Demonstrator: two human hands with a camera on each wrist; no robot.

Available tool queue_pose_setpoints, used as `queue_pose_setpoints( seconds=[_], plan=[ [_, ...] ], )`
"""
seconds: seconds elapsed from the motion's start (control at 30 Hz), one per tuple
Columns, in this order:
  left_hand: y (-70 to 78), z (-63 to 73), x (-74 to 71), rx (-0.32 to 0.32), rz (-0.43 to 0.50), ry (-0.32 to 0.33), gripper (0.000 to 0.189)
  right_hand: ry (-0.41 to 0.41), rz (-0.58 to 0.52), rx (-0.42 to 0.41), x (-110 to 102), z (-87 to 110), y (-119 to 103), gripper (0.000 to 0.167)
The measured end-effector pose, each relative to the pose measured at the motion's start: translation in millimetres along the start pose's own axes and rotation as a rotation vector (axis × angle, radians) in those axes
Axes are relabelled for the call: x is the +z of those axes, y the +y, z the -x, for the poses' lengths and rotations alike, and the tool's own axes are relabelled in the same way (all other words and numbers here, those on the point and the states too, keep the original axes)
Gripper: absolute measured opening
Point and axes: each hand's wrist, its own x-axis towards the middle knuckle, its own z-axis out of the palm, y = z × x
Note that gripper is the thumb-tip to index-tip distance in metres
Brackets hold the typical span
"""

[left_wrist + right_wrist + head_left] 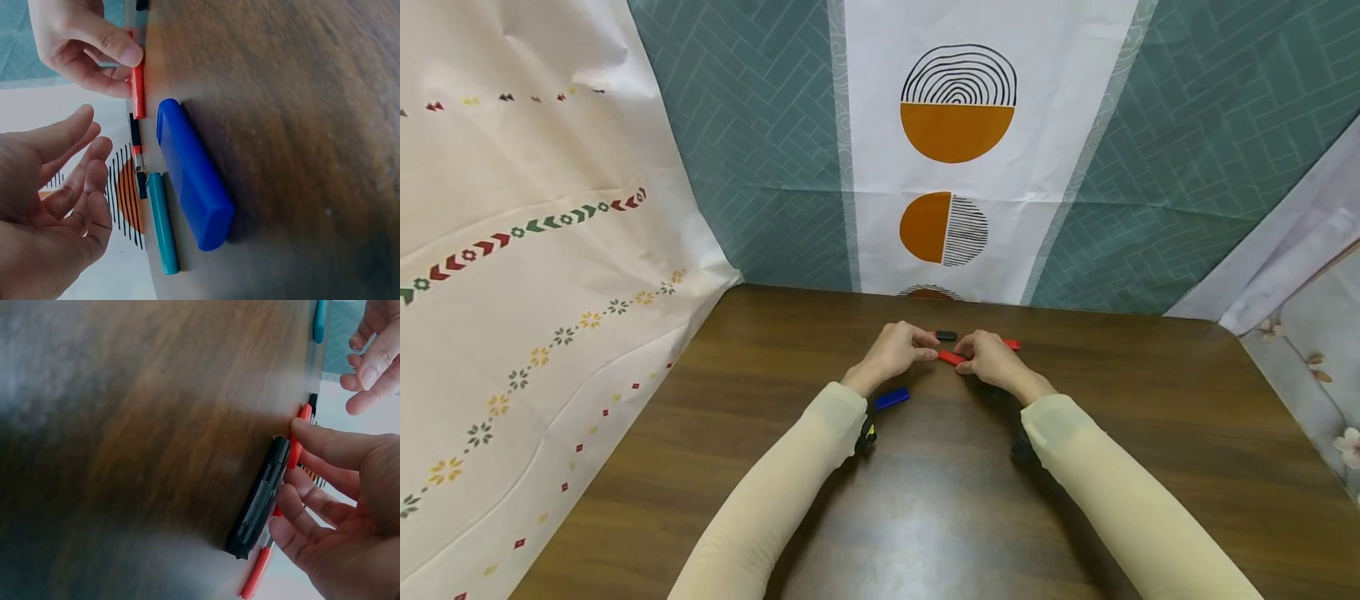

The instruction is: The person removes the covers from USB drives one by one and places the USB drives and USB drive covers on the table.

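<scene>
Between the two hands at the far part of the table lies a slim red piece [951, 357], its kind unclear. My right hand [992, 360] pinches it, the thumb and index finger on it in the right wrist view. Just to its left is my left hand [895, 354], fingers loosely bent and holding nothing. A black, long-bodied object [259, 497] lies right by the right hand's fingers. Nearer the left wrist are a blue flat case-like object [194, 178] and a teal pen-like stick [162, 225].
Behind the hands lies a small black-and-red object [945, 336]. A red-handled tool with a thin metal shaft [256, 573] is beyond the right hand. The brown wooden table [917, 500] ends at a patterned curtain [767, 167], with a cream cloth [550, 292] along its left side.
</scene>
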Motion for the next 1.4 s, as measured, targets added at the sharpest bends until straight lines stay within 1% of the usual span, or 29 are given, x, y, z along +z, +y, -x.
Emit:
queue_pose_setpoints(
  seconds=[0.17,0.37,0.53,0.7,0.9,1.03,1.2,1.3,1.4],
  plan=[
    [-2.8,0.8,0.6,-0.008,-0.007,0.002,0.024,-0.001,0.019,-0.027,1.4,-1.8,0.8,0.023],
    [-6.4,-0.5,1.5,0.0,-0.017,0.007,0.024,0.0,0.017,-0.057,0.2,0.9,-0.2,0.021],
    [-5.8,-1.0,2.2,0.013,-0.019,0.003,0.025,0.012,0.007,-0.069,-1.2,3.3,1.6,0.019],
    [-4.7,-0.2,2.7,0.025,-0.025,0.005,0.027,0.039,-0.012,-0.101,-2.6,6.1,4.8,0.017],
    [-3.2,1.2,4.2,0.026,-0.018,-0.006,0.029,0.054,-0.063,-0.121,-6.7,11.7,8.8,0.017],
    [1.0,-3.2,8.2,0.037,-0.003,0.003,0.029,0.065,-0.077,-0.137,-12.0,13.5,15.6,0.017],
    [6.0,-7.0,16.0,0.031,0.041,0.016,0.032,0.07,-0.079,-0.187,-18.6,15.3,21.3,0.018],
    [9.0,-9.5,21.0,0.03,0.049,0.019,0.034,0.078,-0.082,-0.215,-23.2,16.6,24.8,0.018],
    [12.1,-9.2,25.2,0.039,0.056,0.014,0.035,0.085,-0.087,-0.229,-26.6,20.0,27.1,0.019]
  ],
)
